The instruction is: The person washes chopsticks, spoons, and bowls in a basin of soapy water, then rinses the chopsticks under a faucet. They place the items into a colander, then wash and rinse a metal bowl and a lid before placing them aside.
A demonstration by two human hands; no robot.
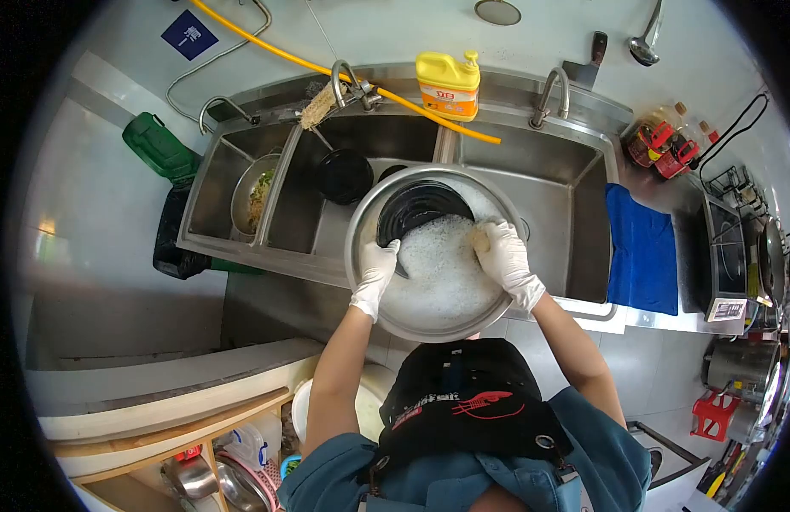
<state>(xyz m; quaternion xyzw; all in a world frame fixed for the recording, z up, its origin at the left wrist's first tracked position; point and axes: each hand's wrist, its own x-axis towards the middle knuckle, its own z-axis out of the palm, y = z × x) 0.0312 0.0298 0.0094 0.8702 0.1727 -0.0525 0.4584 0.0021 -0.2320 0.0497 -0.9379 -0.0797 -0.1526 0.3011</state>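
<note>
A large metal basin [438, 328] of white suds sits over the sink edge in front of me. Partly sunk in the foam, a black bowl [421, 203] with a ridged, shiny surface leans at the basin's far left. My left hand [378, 271], in a white glove, grips the near left edge of this bowl, thumb on top. My right hand [506, 254], also gloved, is closed around a tan scrubbing pad [479, 239] at the right side of the suds. The hand covers most of the pad, and foam hides the bowl's lower part.
A black pan [344, 176] lies in the middle sink, and a strainer with food scraps [257, 200] in the left one. Behind stand a yellow detergent jug [447, 87] and faucets. A blue cloth [642, 249] hangs right, near oil bottles [653, 136].
</note>
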